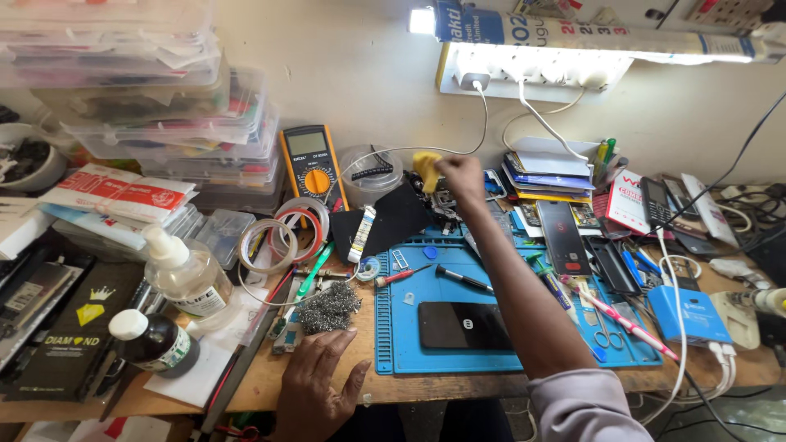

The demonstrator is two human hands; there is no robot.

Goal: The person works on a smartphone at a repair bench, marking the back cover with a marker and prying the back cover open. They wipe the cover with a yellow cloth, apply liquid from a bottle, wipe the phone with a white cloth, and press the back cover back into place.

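Note:
My right hand (460, 176) reaches far across the bench and grips a small yellow object (426, 166) near the back wall, beside a round clear container (370, 173). My left hand (315, 385) lies flat with fingers spread on the wooden bench edge, just below a wad of steel wool (328, 308). A black phone (464, 326) lies face down on the blue work mat (393, 352) under my right forearm. Two screwdrivers (463, 278) rest on the mat above the phone.
A yellow multimeter (313, 166) leans on the wall. Tape rolls (282, 233), two bottles (187, 277) and stacked clear boxes (196, 123) fill the left. Phones, cards, tweezers and a blue charger box (688, 315) crowd the right. A lit lamp and power strip (532, 69) hang above.

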